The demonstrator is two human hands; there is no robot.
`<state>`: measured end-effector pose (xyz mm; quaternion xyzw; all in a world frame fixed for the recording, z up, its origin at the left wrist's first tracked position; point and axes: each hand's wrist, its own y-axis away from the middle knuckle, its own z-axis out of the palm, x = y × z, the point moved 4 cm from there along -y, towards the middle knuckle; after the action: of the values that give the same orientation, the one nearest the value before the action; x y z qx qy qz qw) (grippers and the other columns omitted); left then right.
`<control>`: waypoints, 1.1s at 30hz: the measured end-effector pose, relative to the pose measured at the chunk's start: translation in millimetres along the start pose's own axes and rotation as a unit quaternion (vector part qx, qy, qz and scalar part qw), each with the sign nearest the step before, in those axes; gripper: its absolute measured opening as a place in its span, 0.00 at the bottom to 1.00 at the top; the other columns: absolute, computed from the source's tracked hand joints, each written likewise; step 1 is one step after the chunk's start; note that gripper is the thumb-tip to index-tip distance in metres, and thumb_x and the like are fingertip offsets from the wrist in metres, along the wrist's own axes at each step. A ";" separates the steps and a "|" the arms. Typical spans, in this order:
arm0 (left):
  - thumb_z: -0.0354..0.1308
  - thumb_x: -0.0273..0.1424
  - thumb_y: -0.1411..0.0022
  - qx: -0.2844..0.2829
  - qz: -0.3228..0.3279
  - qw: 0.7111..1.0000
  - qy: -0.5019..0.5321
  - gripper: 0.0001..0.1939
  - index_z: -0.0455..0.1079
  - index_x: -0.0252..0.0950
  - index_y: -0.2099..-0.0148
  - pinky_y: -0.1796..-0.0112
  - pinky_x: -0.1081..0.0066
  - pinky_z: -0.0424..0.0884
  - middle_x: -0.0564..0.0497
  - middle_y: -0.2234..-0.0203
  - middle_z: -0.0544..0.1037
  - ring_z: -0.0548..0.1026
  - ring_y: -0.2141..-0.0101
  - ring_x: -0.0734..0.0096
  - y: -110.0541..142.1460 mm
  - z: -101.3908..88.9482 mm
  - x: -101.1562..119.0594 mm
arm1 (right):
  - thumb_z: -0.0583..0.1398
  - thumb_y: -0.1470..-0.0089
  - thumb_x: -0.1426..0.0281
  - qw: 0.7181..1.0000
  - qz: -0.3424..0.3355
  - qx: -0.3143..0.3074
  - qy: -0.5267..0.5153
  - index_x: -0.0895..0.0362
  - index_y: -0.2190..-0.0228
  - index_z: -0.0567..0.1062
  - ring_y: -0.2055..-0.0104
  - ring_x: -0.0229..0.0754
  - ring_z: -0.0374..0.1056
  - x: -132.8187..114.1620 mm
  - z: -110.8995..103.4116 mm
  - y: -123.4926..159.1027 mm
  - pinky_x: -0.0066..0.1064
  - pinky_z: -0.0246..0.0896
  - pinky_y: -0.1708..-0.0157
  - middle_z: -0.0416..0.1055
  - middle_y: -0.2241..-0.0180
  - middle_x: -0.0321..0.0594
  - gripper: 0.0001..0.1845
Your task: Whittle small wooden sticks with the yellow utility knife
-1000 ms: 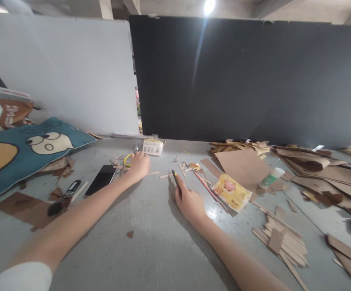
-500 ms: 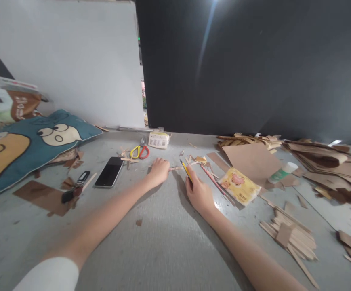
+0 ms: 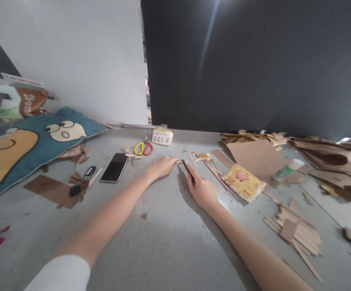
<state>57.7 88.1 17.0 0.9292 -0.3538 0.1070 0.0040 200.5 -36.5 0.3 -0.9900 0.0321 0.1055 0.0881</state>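
- The bare right hand (image 3: 204,192) grips a slim black tool with a touch of yellow (image 3: 189,172); its fingers are wrapped closely about the shaft, and the tip points forward and to the left.
- The bare left hand (image 3: 164,166) is low over the smooth grey tabletop (image 3: 163,242), its fingers curled, its fingertips at the left end of a short, thin, pale wooden stick (image 3: 180,162). Whether they pinch the stick or merely press on it, I can't tell.
- That stick lies between the two hands, with the tool's tip right by it.
- Beyond the left hand are scissors with one yellow and one red handle (image 3: 144,146), near a small white-and-yellow printed packet (image 3: 162,137).
- To the left of the left hand lies a black-screened smartphone (image 3: 114,167), well apart from it.
- To the right of the right hand is a flat yellow packet with a cartoon animal (image 3: 244,182), a narrow pink striped strip (image 3: 216,176) along its left side.
- Farther right, a white-and-green glue stick (image 3: 288,169) lies by a brown cardboard sheet (image 3: 254,155).
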 end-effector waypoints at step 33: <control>0.41 0.40 0.22 0.028 0.055 0.997 0.048 0.20 0.73 0.39 0.53 0.60 0.69 0.65 0.45 0.61 0.82 0.79 0.59 0.60 -1.0 3.4 -6.8 | 0.50 0.30 0.65 0.996 0.003 0.012 -0.087 0.49 0.31 0.64 0.69 0.47 0.79 3.2 2.6 -4.3 0.30 0.62 0.67 0.82 0.68 0.43 0.29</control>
<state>54.1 93.0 12.3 0.9019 -0.4003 0.1620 -0.0112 203.4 -32.0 -2.2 -0.9757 0.0289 0.1914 0.1025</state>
